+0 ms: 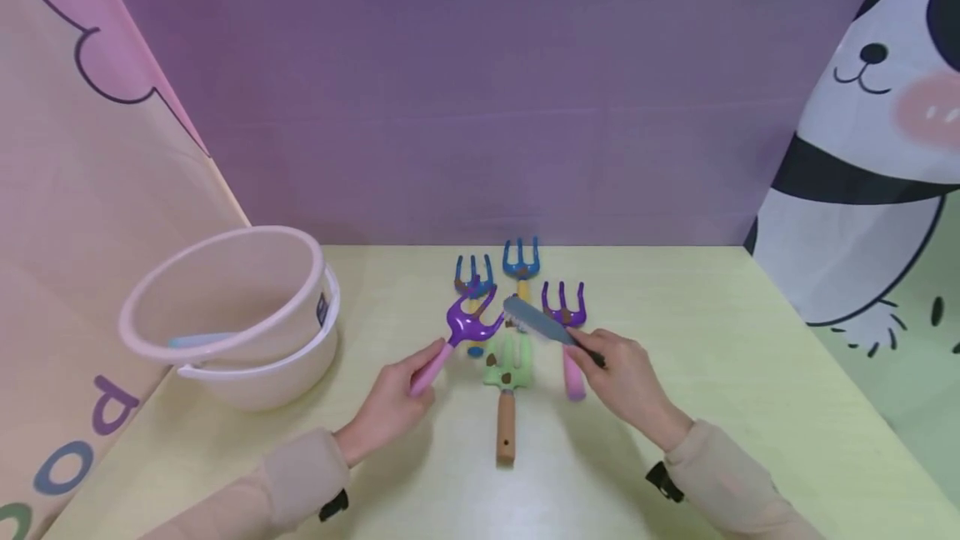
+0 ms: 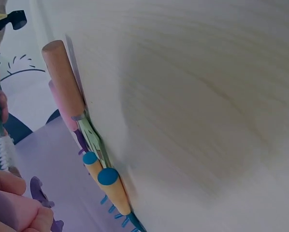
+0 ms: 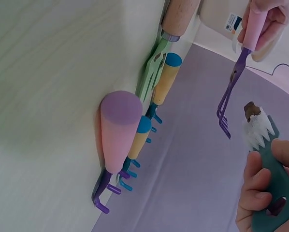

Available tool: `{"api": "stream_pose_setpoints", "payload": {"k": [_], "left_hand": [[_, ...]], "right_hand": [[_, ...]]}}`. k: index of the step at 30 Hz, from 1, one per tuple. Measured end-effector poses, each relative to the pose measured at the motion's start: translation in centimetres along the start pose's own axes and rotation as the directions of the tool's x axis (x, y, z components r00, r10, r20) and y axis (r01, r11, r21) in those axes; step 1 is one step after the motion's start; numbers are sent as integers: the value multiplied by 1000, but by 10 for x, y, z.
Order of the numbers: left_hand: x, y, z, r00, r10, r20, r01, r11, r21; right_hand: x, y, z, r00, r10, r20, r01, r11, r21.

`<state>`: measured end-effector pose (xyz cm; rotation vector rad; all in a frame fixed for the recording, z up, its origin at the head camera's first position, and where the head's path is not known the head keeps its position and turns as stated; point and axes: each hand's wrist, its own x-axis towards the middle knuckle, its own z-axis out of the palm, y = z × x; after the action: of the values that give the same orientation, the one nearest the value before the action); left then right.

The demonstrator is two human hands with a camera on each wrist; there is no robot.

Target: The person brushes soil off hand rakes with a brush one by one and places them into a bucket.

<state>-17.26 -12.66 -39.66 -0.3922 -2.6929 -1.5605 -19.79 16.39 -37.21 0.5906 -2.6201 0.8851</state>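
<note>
In the head view my left hand (image 1: 393, 402) grips the pink handle of a purple garden hand fork (image 1: 467, 325), held up above the table with its tines pointing away. My right hand (image 1: 622, 377) holds a grey-green brush (image 1: 536, 319) with white bristles, its head close to the fork's tines; whether they touch I cannot tell. In the right wrist view a brown lump (image 3: 252, 110) shows at the bristle tip. Below lie a green fork (image 1: 507, 373) with a wooden handle, another purple fork (image 1: 564, 311) and two blue forks with yellow handles. Brown patches mark these forks.
Two whitish basins (image 1: 225, 232), one tilted inside the other, stand on the table's left side, with something light blue (image 1: 202, 340) in the upper one. A purple backdrop (image 1: 480, 90) rises behind the pale table (image 1: 720, 373). A panda print hangs at the right.
</note>
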Motion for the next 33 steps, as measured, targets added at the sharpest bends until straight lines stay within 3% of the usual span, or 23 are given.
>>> {"api": "stream_pose_setpoints", "payload": {"k": [7,14,17,21,25,29,33], "left_hand": [[-4,8,4,995,53,90,-54,999,4],[-7,12,6,990,92,106,-92,996,-1],[-9,14,6,991,91,94,-91,996,-3],[-13,17,6,991,93,93,-91,996,-17],[-15,21,6,990,95,107,-92,995,-28],[-16,24,5,989,90,115,-87,996,-25],[-16,25,3,989,85,118,-84,996,-10]], "right_hand": [[2,-7,8,1000,-21,8,21,1000,1],[3,-9,16,991,-119,-62,112,989,-98],[3,-7,19,969,-217,-116,193,963,-190],[3,-6,22,925,-344,-160,276,900,-337],[5,-7,22,907,-394,-149,305,857,-415],[6,-7,22,910,-386,-149,305,869,-388],[7,-6,23,934,-322,-154,264,914,-308]]}}
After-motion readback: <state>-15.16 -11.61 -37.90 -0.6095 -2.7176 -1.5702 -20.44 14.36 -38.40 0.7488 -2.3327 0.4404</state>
